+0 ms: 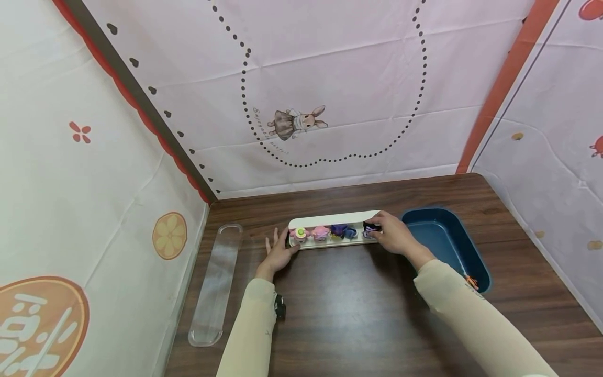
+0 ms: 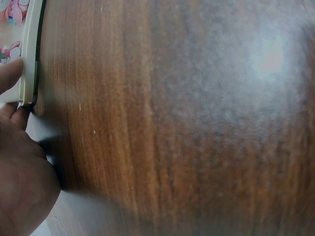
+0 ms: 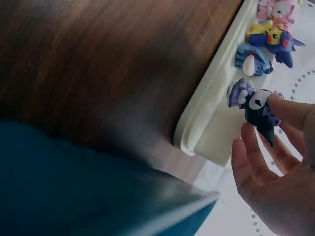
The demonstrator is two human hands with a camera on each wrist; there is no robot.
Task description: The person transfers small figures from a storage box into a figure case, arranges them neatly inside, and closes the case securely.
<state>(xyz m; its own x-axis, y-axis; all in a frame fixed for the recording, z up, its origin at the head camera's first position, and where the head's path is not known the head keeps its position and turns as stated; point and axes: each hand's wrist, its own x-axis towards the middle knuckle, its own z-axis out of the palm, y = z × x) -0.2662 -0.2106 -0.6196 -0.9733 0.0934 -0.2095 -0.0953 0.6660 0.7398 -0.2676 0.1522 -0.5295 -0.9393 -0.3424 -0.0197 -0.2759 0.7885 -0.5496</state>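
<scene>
A long cream-white tray [image 1: 330, 220] lies across the back of the table with small toy figurines in a row in it. My left hand [image 1: 278, 256] grips its left end, thumb at the front rim. Over the tray's right end, my right hand [image 1: 398, 235] pinches a black and purple figurine [image 3: 261, 109] between thumb and fingers. To its left sit a blue figurine [image 3: 252, 60] and a purple and yellow one [image 3: 278, 43]. Farther left are a pink figurine [image 1: 321, 233] and another pink one with a yellow-green top [image 1: 300, 234].
A dark blue bin [image 1: 431, 235] stands right of the tray, with a small orange item [image 1: 471, 282] at its near end. On the left lies a long clear plastic cover [image 1: 216, 283]. Printed cloth walls [image 1: 330, 63] enclose the brown wooden table [image 1: 348, 314].
</scene>
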